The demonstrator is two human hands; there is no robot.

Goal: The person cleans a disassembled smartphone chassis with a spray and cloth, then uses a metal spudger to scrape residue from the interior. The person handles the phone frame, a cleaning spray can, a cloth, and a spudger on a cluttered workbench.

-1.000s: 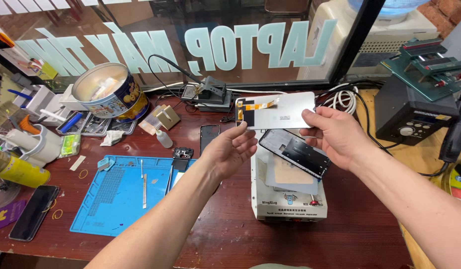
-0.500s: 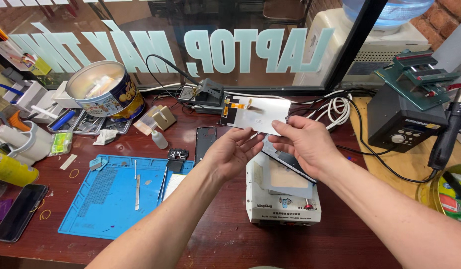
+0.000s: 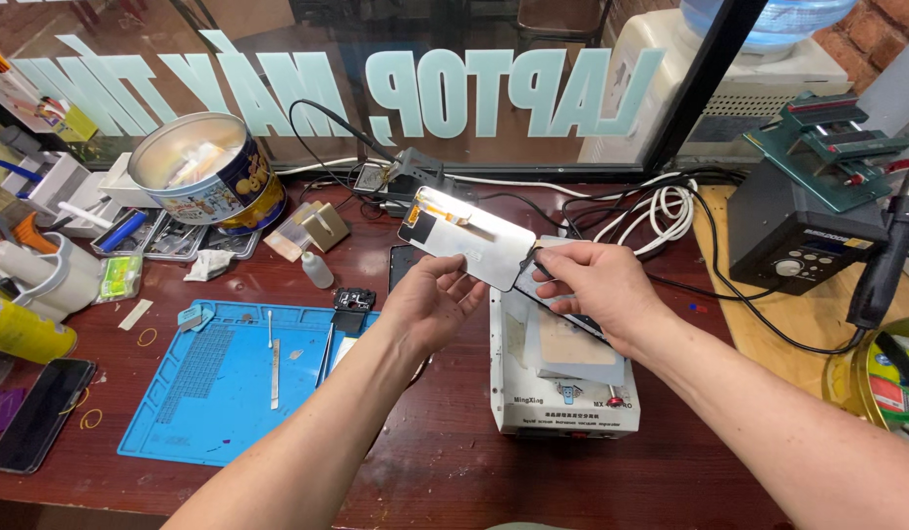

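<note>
I hold a thin silver phone screen panel (image 3: 466,238) with an orange flex strip at its top, back side up, above the bench. My left hand (image 3: 430,304) supports its lower edge from beneath. My right hand (image 3: 592,290) pinches the panel's right end and also grips a dark phone body (image 3: 558,299) under the fingers. Both hover over a white separator machine (image 3: 562,378) with a beige pad on top.
A blue work mat (image 3: 229,378) with tools lies at the left, a black phone (image 3: 37,417) at the near left edge. A round tin (image 3: 204,177), white cables (image 3: 661,211), a black station box (image 3: 798,240) and a handpiece (image 3: 886,255) stand behind.
Both hands and the panel have shifted slightly left and down in view, and the panel now tilts flatter, catching bright light at its top end.
</note>
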